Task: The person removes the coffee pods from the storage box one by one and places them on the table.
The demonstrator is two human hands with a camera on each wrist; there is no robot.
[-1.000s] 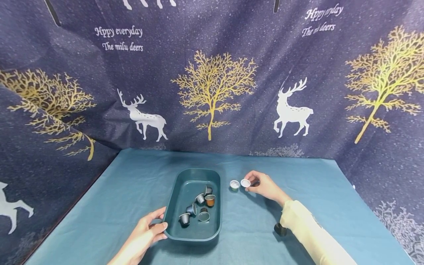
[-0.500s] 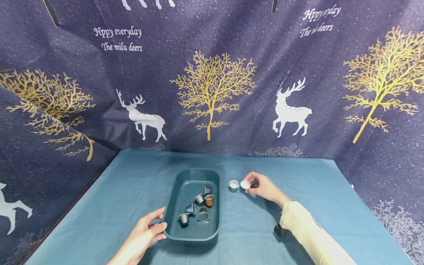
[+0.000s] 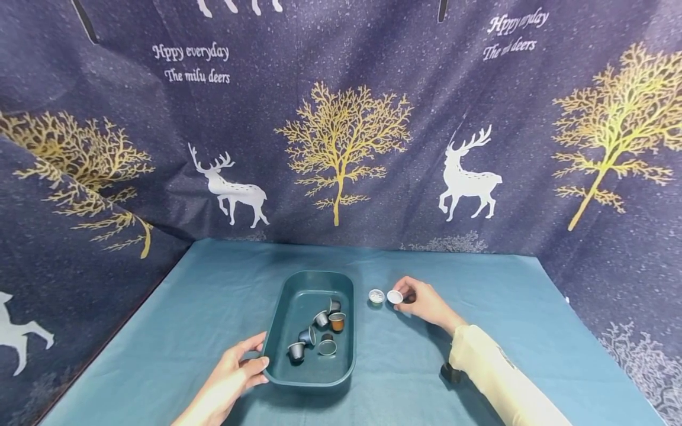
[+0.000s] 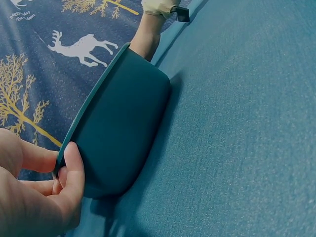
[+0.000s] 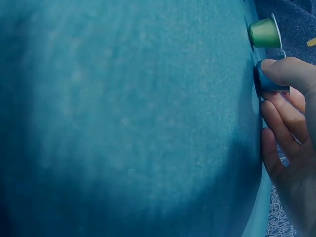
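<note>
My left hand (image 3: 234, 373) pinches the near left rim of a dark green rectangular tub (image 3: 311, 381); the left wrist view shows thumb and fingers on both sides of that rim. Inside the tub lie several coffee capsules, among them an orange one (image 3: 337, 322) and a dark blue one (image 3: 307, 336). To the tub's right, my right hand (image 3: 423, 300) pinches a blue coffee capsule (image 5: 273, 76) between thumb and fingers, its pale lid (image 3: 395, 297) facing up and its base at the cloth. Just left of it stands a green coffee capsule (image 5: 264, 33), silvery lid up.
A blue-green cloth (image 3: 426, 390) covers the table. Behind it hangs a dark curtain (image 3: 373, 195) printed with deer and golden trees. A small black piece (image 3: 450, 373) shows under the right sleeve.
Almost nothing moves. The capsule in my right hand has come down very slightly toward the cloth since a second ago; my left hand stays on the tub's rim.
</note>
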